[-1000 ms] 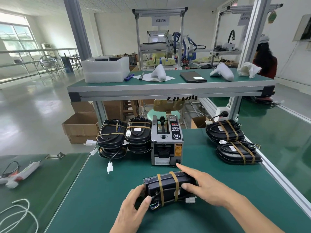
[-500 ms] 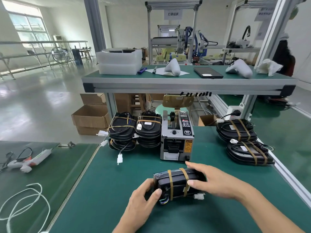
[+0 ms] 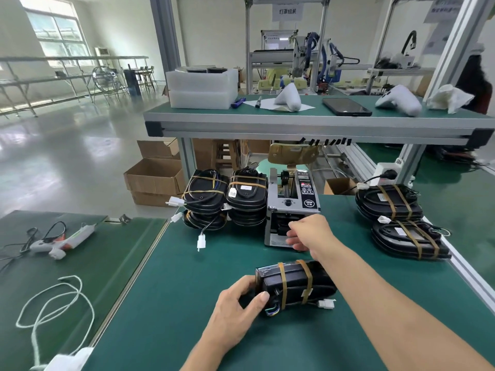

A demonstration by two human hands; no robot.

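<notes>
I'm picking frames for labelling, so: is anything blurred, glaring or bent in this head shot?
Head view: the right hand at the tape dispenser is motion-smeared, its pose hard to read; the left hand gripping the banded black bundle is sharp; the window is blown out and glares off the floor; the wide lens splays the frame posts.

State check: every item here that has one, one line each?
Black plastic pack banded with tan tape: lying down, held.
Left-hand grip: curled round the pack's left end.
Grey box-shaped tape dispenser: upright, outlet half hidden.
Right-hand grip: at the dispenser outlet; tape unseen.
Dark flat tablet: screen dark.
</notes>
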